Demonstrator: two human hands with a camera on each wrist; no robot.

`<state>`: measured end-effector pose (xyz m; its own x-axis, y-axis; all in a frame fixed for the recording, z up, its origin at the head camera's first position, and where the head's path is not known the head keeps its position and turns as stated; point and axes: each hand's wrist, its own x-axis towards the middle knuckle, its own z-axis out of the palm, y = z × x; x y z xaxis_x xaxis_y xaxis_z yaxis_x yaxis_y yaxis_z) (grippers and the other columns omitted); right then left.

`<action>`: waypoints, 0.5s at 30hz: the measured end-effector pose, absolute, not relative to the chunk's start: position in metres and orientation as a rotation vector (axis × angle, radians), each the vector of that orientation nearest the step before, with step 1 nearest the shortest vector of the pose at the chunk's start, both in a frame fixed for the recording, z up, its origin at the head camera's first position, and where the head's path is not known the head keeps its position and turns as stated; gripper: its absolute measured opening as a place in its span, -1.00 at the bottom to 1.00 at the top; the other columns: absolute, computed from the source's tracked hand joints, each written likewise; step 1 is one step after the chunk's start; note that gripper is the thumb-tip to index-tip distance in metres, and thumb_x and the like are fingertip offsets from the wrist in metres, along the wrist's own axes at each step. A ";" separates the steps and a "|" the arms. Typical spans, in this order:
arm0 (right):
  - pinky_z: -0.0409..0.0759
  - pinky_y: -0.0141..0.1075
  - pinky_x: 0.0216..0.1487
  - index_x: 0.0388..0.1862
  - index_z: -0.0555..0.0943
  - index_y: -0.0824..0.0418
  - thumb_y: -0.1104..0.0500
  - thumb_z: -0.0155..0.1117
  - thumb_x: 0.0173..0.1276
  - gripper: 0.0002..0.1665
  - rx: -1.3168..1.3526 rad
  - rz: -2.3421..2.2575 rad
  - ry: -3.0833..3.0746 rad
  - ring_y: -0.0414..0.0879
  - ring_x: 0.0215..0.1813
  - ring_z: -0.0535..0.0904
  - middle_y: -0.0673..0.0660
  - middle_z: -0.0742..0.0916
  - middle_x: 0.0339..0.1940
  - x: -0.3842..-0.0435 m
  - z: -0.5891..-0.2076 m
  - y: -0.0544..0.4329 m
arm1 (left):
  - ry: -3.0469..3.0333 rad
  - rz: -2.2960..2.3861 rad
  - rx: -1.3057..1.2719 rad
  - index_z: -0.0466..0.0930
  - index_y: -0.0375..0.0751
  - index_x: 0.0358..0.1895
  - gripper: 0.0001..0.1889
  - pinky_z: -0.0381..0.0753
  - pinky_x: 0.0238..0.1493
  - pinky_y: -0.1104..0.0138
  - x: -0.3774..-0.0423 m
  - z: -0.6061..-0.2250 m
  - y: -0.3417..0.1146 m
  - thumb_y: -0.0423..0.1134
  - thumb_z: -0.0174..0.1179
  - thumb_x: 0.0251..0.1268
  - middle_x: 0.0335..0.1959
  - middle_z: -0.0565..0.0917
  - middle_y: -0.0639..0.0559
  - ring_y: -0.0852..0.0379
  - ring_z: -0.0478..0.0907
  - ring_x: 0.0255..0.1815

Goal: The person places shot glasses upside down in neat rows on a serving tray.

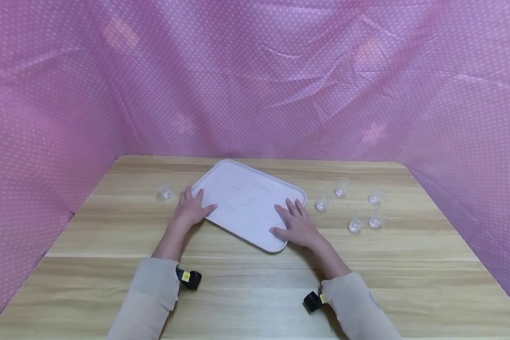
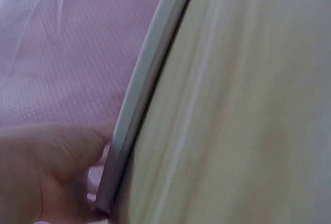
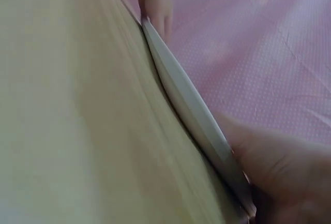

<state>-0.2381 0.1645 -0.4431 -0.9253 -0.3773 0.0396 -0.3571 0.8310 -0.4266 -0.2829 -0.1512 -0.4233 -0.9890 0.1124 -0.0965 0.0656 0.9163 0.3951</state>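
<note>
A pale rectangular tray (image 1: 246,203) lies turned at an angle on the wooden table. My left hand (image 1: 190,210) rests at the tray's left corner, thumb over the rim and fingers spread. On the right side my right hand (image 1: 299,227) lies over the tray's edge, its fingers extended onto the tray. In the left wrist view, the left hand (image 2: 57,167) is beside the tray's rim (image 2: 139,89). The right wrist view has the right hand (image 3: 284,172) against the rim (image 3: 191,110), with the other hand at the far end. Some fingertips are hidden there.
Several small clear glass cups stand to the right of the tray, including one cup (image 1: 321,204) close to its right corner. A single clear cup (image 1: 165,192) stands left of the left hand. Pink dotted cloth (image 1: 255,85) hangs around the wooden table (image 1: 238,293).
</note>
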 end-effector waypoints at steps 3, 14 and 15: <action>-0.24 0.15 0.36 0.39 0.25 0.12 -0.23 0.10 0.20 -0.16 -0.624 -0.694 2.985 0.27 0.41 -0.24 0.31 0.09 0.42 -0.249 -0.446 0.171 | 2.984 0.557 0.080 -0.02 -0.47 0.37 -0.18 0.07 0.25 -0.19 -0.272 -0.421 -0.143 0.13 -0.04 0.31 0.29 -0.21 -0.61 -0.47 -0.17 0.28; -0.22 0.11 0.37 0.33 0.34 0.12 -0.20 0.12 0.22 -0.25 -0.591 -0.837 3.044 0.15 0.43 -0.26 0.25 0.07 0.44 -0.267 -0.452 0.179 | 3.006 0.416 -0.014 0.16 -0.53 0.27 -0.28 0.37 0.03 -0.11 -0.230 -0.407 -0.129 0.04 0.04 0.29 0.10 0.08 -0.72 -0.46 0.13 0.13; -0.21 0.12 0.37 0.33 0.33 0.13 -0.20 0.13 0.22 -0.24 -0.572 -0.848 3.054 0.16 0.43 -0.26 0.26 0.05 0.44 -0.266 -0.453 0.178 | 3.011 0.429 -0.011 0.18 -0.52 0.27 -0.30 0.37 0.02 -0.11 -0.230 -0.406 -0.130 0.03 0.04 0.29 0.09 0.11 -0.70 -0.45 0.15 0.12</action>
